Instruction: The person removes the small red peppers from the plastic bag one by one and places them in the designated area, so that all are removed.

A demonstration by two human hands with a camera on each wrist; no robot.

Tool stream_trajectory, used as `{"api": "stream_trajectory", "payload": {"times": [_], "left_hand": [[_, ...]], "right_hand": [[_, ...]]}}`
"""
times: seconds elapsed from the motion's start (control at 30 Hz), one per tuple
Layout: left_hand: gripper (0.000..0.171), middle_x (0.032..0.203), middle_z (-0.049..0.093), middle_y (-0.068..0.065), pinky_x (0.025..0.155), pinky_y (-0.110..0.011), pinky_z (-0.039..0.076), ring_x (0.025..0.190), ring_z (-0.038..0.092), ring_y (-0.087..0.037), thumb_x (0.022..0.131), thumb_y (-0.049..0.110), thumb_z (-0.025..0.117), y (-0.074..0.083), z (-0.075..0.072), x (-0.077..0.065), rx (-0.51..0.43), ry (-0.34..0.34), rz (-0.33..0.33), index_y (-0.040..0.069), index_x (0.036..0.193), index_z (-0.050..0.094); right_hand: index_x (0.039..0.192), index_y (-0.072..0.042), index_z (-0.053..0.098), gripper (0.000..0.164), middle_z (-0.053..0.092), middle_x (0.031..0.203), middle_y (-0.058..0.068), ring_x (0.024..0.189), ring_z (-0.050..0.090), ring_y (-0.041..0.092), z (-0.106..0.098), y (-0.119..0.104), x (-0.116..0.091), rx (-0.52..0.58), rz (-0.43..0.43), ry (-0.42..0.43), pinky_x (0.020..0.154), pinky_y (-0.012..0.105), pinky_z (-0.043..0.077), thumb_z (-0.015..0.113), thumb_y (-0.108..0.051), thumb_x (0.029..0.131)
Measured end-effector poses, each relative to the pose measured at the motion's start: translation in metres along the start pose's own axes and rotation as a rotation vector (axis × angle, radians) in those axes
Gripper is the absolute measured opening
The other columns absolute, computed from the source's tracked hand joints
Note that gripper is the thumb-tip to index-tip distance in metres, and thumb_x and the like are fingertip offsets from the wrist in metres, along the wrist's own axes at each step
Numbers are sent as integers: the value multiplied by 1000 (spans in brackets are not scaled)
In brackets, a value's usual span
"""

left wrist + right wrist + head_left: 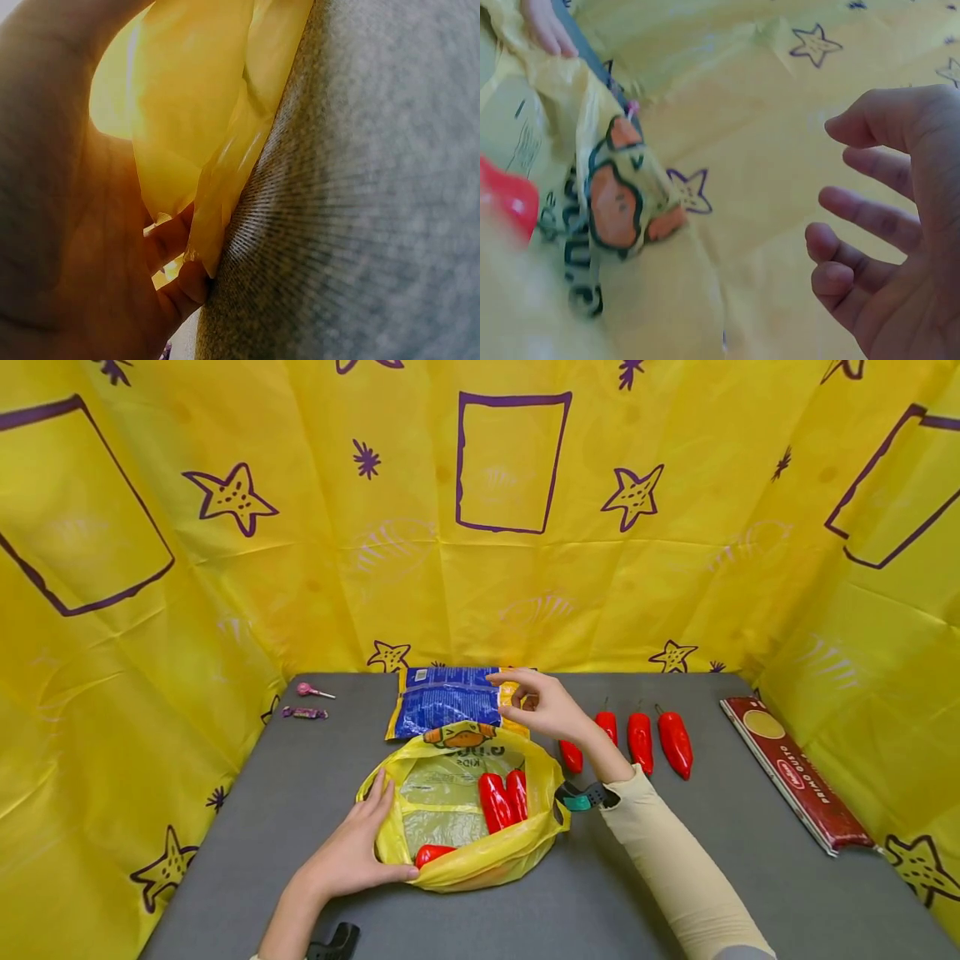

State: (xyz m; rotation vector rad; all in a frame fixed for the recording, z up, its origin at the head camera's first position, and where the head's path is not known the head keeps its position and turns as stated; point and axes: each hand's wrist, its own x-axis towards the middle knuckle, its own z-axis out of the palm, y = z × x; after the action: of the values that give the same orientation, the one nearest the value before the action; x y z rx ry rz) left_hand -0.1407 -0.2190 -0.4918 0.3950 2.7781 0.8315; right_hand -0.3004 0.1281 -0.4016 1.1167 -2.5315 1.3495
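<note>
A yellow plastic bag (pixel 480 868) stands with its mouth wide on the grey table. My left hand (pixel 360 843) grips its left rim, the thumb at the near edge; in the left wrist view the fingers (pixel 171 238) curl against the yellow plastic. Inside the bag lie red peppers, two upright together (pixel 497 803) and one (pixel 435 855) by the near rim. Over the far right rim hangs my right hand (pixel 551 706), its fingers loosely bent and holding nothing. Several more red peppers (pixel 640 742) lie right of the bag, one partly hidden by the right forearm.
Behind the bag lies a blue and yellow packet (pixel 450 697). A lollipop (pixel 307 689) and a purple-wrapped candy (pixel 305 713) are at the back left. Along the right edge lies a long dark red packet (pixel 795 772). Yellow patterned cloth (pixel 420 585) walls the table.
</note>
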Motion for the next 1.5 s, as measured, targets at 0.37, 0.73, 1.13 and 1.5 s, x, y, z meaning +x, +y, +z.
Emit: {"api": "stream_trajectory", "payload": {"times": [0.37,0.73,1.13,1.5], "left_hand": [[141,179,-7,-13,117,-69,35,157,26,-47,72,81,81,0,-2,2,7,5,4,1,169,17],[141,179,-7,-11,117,-69,36,156,27,-46,72,80,82,2,0,-1,-10,-1,2,3,169,15],[140,179,-3,-14,116,-70,37,156,28,-46,72,80,81,0,1,-2,2,20,23,1,168,18],[141,179,-5,-14,115,-70,37,155,29,-45,71,80,82,-1,1,-2,-6,12,10,1,168,17]], "right_hand": [[139,-12,69,40,69,136,8,73,61,25,34,-21,44,1,-52,-177,66,40,53,75,-18,100],[138,-12,69,41,71,133,12,86,72,10,76,-22,58,72,-60,-438,76,27,59,77,-19,98],[129,-2,71,37,72,117,16,70,66,5,122,-13,40,175,-40,-743,67,20,55,81,-13,95],[129,-6,71,42,71,113,8,70,62,5,135,-22,25,139,-100,-918,67,19,55,87,-13,90]]}}
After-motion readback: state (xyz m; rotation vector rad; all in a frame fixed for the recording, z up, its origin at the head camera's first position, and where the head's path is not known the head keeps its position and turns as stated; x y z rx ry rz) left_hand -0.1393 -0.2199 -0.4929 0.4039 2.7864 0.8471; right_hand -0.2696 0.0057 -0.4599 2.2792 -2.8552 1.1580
